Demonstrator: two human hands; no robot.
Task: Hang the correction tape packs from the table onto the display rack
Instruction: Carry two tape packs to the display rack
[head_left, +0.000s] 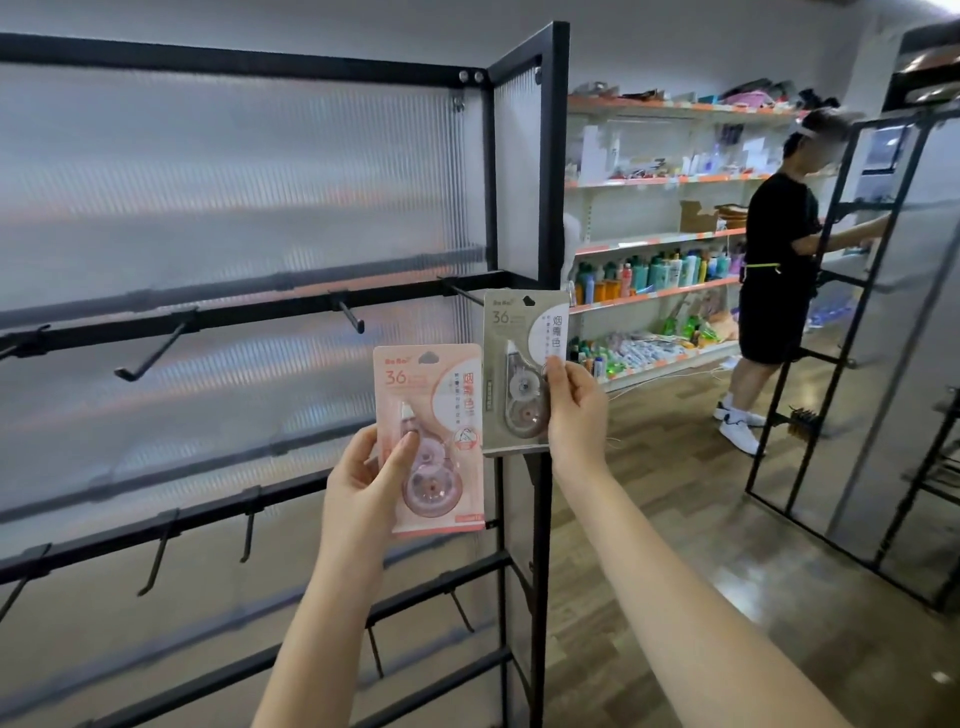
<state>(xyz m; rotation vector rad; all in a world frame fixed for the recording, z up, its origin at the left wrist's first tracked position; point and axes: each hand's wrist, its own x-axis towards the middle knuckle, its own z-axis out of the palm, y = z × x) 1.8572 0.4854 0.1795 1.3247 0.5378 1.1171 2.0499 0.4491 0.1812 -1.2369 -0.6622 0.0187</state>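
My left hand (363, 478) grips a pink correction tape pack (441, 405) by its lower left edge, thumb over the blister. My right hand (574, 410) pinches a grey correction tape pack (511, 353) by its right side and holds it up higher. The grey pack's top hole is close to the tip of the rightmost hook (460, 292) on the upper bar of the black display rack (553, 156). I cannot tell whether the hook is through the hole. The other hooks (150, 353) along the bars carry nothing. The table is out of view.
The rack has ribbed translucent panels behind black bars. At the back right stand shop shelves (665, 244) with bottles and goods. A person in black (779, 270) works at another black rack (852, 322) on the right. Wooden floor lies between.
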